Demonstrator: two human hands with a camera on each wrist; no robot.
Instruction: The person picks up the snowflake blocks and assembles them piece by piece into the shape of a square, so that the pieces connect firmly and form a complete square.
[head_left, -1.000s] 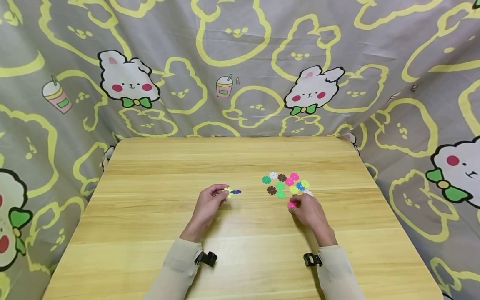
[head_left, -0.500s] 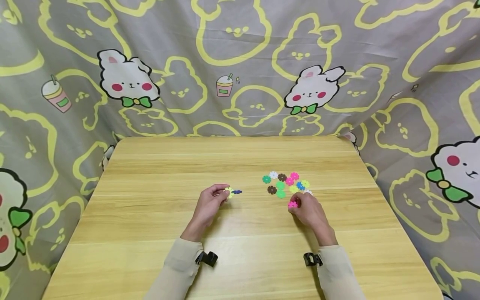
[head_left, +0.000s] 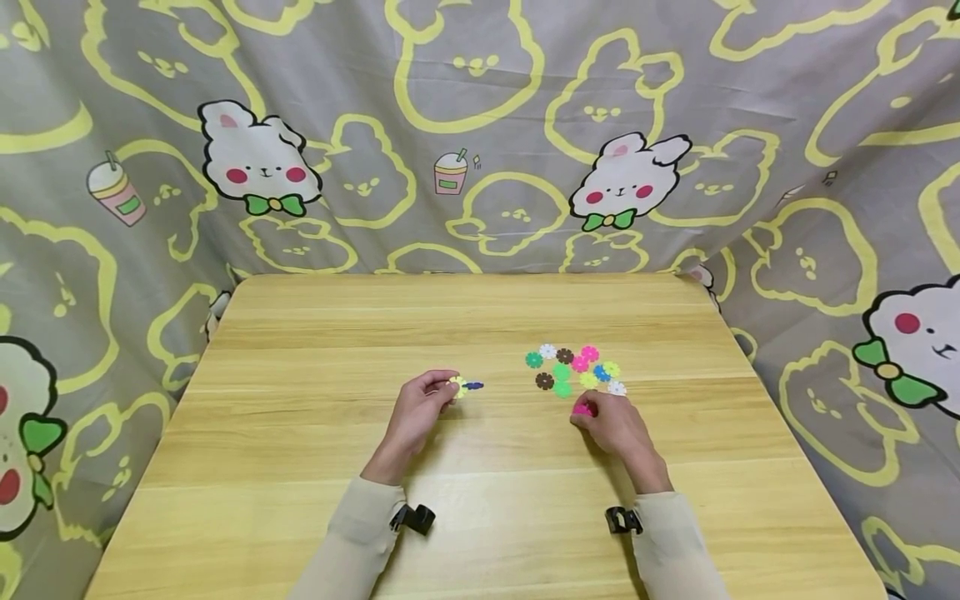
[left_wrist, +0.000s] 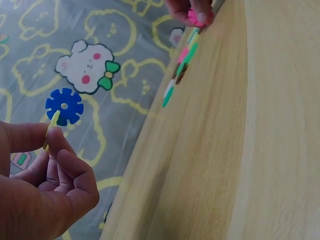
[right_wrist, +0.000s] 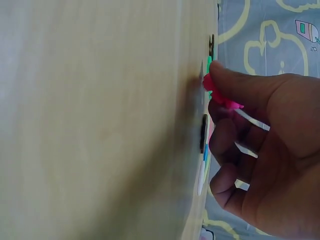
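Observation:
My left hand (head_left: 422, 408) pinches a yellow snowflake disc (head_left: 457, 387) between thumb and forefinger. Joined edge-on to it at a slot is a dark blue snowflake disc (left_wrist: 65, 106), which faces the left wrist camera and points rightward in the head view. In my right hand (head_left: 617, 425) a pink snowflake disc (head_left: 582, 410) is pinched between thumb and fingertips, just in front of the loose discs. Part of this pink disc (right_wrist: 215, 89) is hidden by the thumb in the right wrist view.
Loose snowflake discs lie flat right of centre, among them a dark green one (head_left: 534, 360), a brown one (head_left: 544, 381), a light green one (head_left: 562, 389) and a white one (head_left: 617, 389). They rest on a wooden table (head_left: 300, 333). A patterned curtain (head_left: 510, 92) stands behind it.
My right hand has shifted slightly left with the pink disc, and the white disc beside it shows more fully. My left hand keeps its place with the joined yellow and blue discs.

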